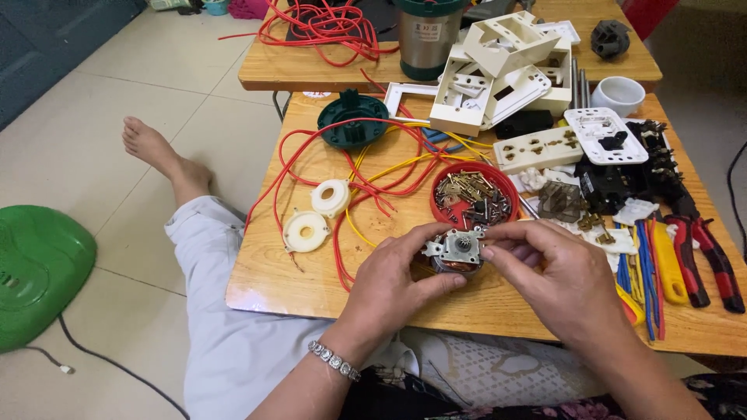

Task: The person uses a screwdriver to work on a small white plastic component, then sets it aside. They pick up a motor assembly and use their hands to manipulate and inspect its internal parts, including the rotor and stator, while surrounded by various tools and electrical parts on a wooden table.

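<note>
While both hands meet over the near edge of the bench point(311, 288), a small motor assembly point(455, 253) sits gripped between them: grey metal frame on top with a toothed hub at its centre, copper-coloured winding showing beneath. Left hand point(393, 284) closed around its left side, thumb under, fingers curled behind. Right hand point(556, 272) pinches the right side with thumb and forefinger. A beaded bracelet point(334, 361) circles the left wrist.

Just beyond the hands: round red lid point(474, 196) used as a tray, filled with brass contacts and dark screws. Left of it, two white plastic discs point(317, 218) with centre holes, lying flat among loops of red wire point(311, 159) and yellow wire point(389, 173). Further back, a dark green round cap point(352, 119).

Right of the hands: blue-handled and yellow-handled tools point(657, 272), then red-and-black pliers point(704, 260) near the bench's right edge. Behind those, black switch parts point(615, 187), a smoky clear plastic piece point(560, 201), a cream socket strip point(537, 149) and a white socket plate point(603, 134).

Far side: stack of white switch housings point(502, 70), a steel flask with green trim point(428, 35), a white cup point(618, 93), more tangled red wire on a second bench point(257, 74).

Floor at left: a bare foot point(156, 148) stretched out on tile, a green plastic housing point(35, 272) with a dark cord.
</note>
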